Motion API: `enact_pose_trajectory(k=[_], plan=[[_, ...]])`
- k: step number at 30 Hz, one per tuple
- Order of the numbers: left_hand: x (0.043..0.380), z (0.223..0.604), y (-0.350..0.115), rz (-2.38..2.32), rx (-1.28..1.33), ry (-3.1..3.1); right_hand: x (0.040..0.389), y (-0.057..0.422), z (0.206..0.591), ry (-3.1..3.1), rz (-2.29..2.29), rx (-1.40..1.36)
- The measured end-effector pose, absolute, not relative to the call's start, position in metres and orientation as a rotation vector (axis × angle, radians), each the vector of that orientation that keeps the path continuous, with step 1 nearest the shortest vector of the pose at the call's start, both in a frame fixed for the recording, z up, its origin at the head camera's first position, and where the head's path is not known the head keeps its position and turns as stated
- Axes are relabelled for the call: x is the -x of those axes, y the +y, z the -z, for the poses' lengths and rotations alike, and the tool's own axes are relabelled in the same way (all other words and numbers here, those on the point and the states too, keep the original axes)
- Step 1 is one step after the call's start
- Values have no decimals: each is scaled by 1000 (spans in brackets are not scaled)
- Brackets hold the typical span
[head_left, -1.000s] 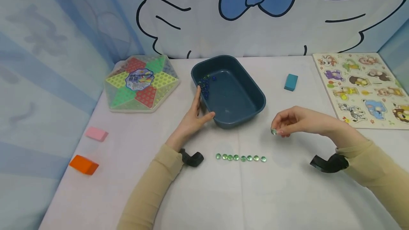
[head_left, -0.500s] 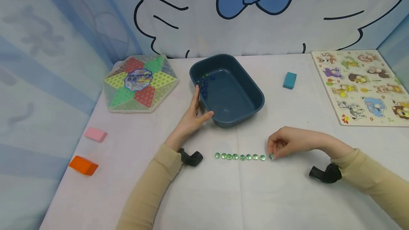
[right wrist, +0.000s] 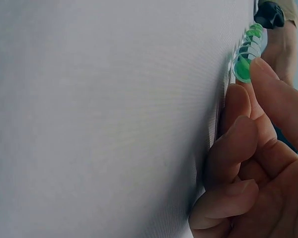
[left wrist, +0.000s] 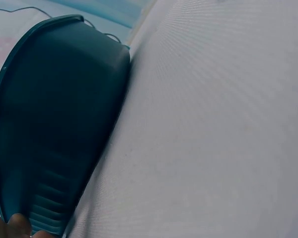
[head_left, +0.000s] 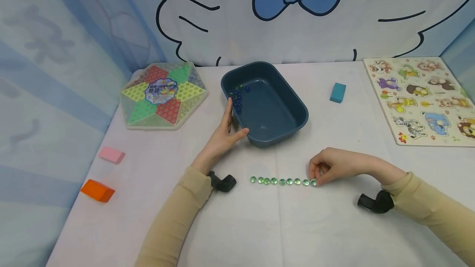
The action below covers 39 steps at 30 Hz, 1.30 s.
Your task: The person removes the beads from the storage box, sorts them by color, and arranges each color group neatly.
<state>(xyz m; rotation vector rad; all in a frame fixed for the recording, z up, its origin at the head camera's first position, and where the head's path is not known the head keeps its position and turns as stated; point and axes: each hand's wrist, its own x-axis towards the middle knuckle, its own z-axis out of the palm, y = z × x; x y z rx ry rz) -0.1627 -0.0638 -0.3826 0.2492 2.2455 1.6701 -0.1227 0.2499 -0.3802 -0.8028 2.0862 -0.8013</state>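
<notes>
My right hand [head_left: 335,166] pinches a clear green marble [right wrist: 242,69] between thumb and index finger, low over the table at the right end of a straight row of green marbles [head_left: 282,182]. The right wrist view looks along that row, with the held marble nearest. My left hand [head_left: 220,139] rests against the left side of a dark blue tub [head_left: 285,94], fingers extended along its wall and thumb at the near corner. In the left wrist view the fingertips [left wrist: 19,225] touch the tub's ridged outer wall. Several dark blue and green marbles [head_left: 237,99] lie inside the tub's left side.
A hexagonal Chinese checkers box [head_left: 163,96] lies at the back left. Pink [head_left: 112,155] and orange [head_left: 98,190] blocks sit on the left, a teal block [head_left: 337,92] behind my right hand. An animal puzzle board [head_left: 423,102] lies at the back right.
My right hand has come down and left, bringing the green marble to the row's right end, and over the last half second slid it slightly left. My left hand stays on the tub.
</notes>
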Motion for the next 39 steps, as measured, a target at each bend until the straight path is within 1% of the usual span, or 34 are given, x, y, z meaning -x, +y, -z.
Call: enact_pose_trajectory(k=[17,24,32,39], plan=[[164,385,-65,-1704,-260,2224,123,249,377,2085,787,745],[164,385,-66,-1713,-271,2209,125,253,372,2098,804,789],[164,384,-66,-1717,-257,2196,134,252,346,2052,742,832],[163,385,-66,-1712,-236,2186,152,241,311,1993,831,1003]])
